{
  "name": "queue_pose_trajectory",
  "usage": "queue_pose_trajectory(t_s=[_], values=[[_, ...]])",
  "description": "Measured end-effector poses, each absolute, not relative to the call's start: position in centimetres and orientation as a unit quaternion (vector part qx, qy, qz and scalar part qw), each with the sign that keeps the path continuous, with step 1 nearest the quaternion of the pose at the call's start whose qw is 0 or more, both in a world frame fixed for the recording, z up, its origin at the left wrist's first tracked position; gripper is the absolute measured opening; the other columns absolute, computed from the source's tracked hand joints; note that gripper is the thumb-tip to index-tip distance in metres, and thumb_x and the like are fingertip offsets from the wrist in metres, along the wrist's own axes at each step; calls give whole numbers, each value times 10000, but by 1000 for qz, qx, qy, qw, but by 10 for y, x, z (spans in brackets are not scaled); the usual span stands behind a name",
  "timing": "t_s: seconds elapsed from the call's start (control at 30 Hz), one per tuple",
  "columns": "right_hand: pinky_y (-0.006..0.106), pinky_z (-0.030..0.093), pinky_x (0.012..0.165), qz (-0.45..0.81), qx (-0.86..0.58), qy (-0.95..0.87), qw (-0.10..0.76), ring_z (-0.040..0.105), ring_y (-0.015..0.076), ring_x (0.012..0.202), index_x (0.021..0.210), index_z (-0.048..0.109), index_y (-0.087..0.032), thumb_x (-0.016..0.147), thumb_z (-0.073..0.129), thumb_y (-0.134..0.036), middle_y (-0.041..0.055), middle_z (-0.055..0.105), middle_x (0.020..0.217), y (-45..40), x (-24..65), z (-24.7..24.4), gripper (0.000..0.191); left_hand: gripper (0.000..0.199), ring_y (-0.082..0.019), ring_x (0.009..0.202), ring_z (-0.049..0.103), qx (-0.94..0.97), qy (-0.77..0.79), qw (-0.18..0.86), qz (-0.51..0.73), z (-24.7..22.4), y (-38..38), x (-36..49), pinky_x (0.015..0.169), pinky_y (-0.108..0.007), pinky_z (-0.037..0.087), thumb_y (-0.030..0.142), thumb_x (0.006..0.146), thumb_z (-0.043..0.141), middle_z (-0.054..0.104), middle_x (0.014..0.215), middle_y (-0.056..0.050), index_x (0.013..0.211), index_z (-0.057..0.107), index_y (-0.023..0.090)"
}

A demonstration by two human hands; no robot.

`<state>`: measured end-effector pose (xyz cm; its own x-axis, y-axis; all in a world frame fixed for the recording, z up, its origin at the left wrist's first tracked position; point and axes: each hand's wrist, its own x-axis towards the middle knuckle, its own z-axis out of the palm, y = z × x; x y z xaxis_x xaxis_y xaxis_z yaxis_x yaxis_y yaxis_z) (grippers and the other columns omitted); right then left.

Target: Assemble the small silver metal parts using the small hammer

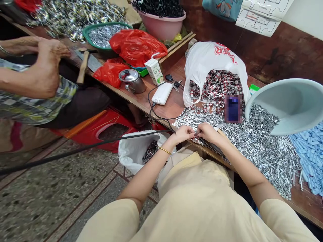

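Note:
At the bench edge, my left hand point(185, 133) and my right hand point(207, 131) meet with fingertips pinched close together. Whatever small piece is between them is too small to name. Just beyond my fingers spreads a heap of small silvery metal parts point(262, 151). Behind it, a white plastic bag point(202, 58) lies with its mouth towards me, full of small red-and-silver metal pieces with rings point(222, 84). A thin wooden handle point(222, 133) shows beside my right wrist.
A tilted grey basin point(297, 101) and light-blue strips point(310, 154) lie right. To the left are a white power bank point(162, 93), keys point(176, 85), a drink carton point(154, 71) and a metal mug point(132, 81). Below my left arm stands a white sack point(128, 151). A co-worker's arms point(47, 67) are far left.

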<state>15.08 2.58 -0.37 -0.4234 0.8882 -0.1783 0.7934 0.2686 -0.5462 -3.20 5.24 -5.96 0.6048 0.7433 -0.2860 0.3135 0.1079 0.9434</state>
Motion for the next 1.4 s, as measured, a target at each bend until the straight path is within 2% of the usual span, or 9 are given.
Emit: queue_pose_trajectory(t_s=[0.13,0.23,0.33,0.43,0.57,0.73,0.97,1.07,1.4], values=[[321,422,849,242,-527,-805,123,561,210,913,853,657,-170,845,674,-87,60,667,913,11,155,2,85,149,-105,573,593,591,425,660,184,-58,50,-31,560,-196,486,250,691,765,657,622,10,706,676,131],[389,439,927,130,-572,-785,197,545,267,1075,1117,614,-172,929,626,-200,132,638,1163,-24,177,8,191,146,-106,575,608,548,442,685,189,-58,50,-32,601,-223,536,233,691,767,656,626,11,693,659,136],[389,443,862,44,-687,-717,106,564,285,984,1100,578,-154,947,626,-282,147,631,1070,-65,211,10,204,133,-114,582,625,547,456,677,187,-60,53,-31,610,-235,552,223,697,757,657,621,7,684,652,141],[338,430,752,52,-745,-665,3,587,261,883,1041,559,-161,961,599,-294,117,630,964,-92,239,5,160,107,-116,569,626,598,464,629,175,-65,57,-28,583,-221,531,217,704,734,657,601,10,668,663,146],[313,435,729,122,-736,-664,42,610,239,864,1033,557,-169,970,538,-293,99,645,958,-98,253,5,141,104,-111,557,621,671,464,551,176,-69,60,-23,549,-193,486,227,703,727,658,578,17,646,677,156],[294,443,676,180,-685,-695,125,616,204,767,1140,585,-184,1009,437,-335,79,666,960,-93,233,25,248,102,-120,550,649,669,464,560,154,-67,58,-22,533,-194,464,213,739,661,666,586,17,658,665,151],[280,414,622,132,-645,-753,-21,619,176,663,1558,411,-283,1005,384,-182,78,686,990,-90,196,45,563,120,-128,571,652,684,463,542,158,-63,57,-23,545,-201,462,225,739,632,687,614,7,676,691,142],[268,393,595,110,-641,-757,-63,592,157,614,1565,416,-276,986,401,-154,75,678,936,-89,193,48,592,119,-128,574,650,686,464,539,154,-61,56,-23,546,-200,458,227,739,635,690,614,5,691,704,144],[273,404,596,92,-631,-768,-63,604,170,636,1568,414,-296,989,408,-156,70,664,922,-91,187,47,595,105,-124,563,629,694,471,525,148,-51,54,-23,538,-191,433,200,728,627,664,577,13,694,707,142]])
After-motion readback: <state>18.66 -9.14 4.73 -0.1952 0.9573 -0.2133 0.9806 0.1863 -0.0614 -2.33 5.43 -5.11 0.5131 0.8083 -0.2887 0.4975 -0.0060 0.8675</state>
